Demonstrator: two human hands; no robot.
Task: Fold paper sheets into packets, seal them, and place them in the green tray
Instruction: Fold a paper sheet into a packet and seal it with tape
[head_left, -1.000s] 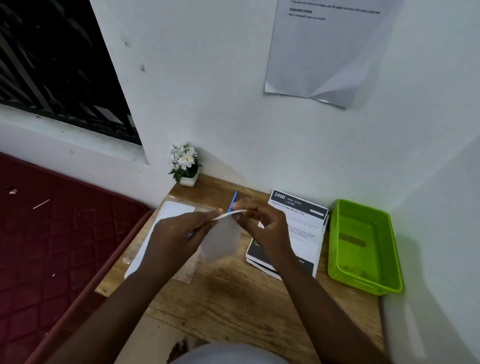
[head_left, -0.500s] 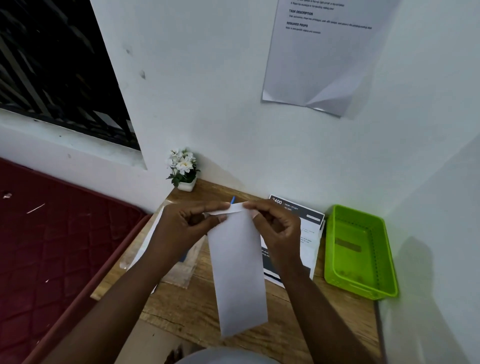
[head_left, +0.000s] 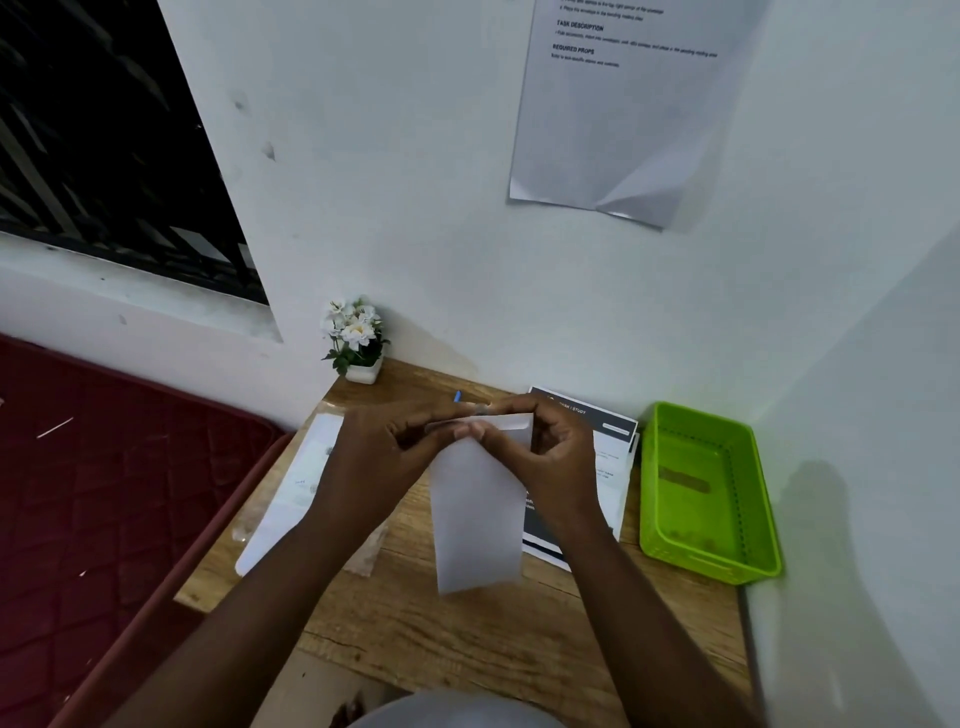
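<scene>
Both hands meet at the top edge of a long, narrow, white folded paper packet: the left hand pinches its upper left corner and the right hand pinches the turned-over flap at its upper right, fingertips nearly touching. The packet hangs in the air above the wooden counter, its long axis running from the hands back toward the person. The shallow green plastic tray sits well apart to the right, against the wall (it looks empty but for a faint mark on its floor). The right hand is nearer, so I judge it best placed to carry the packet across once the flap is sealed.
</scene>
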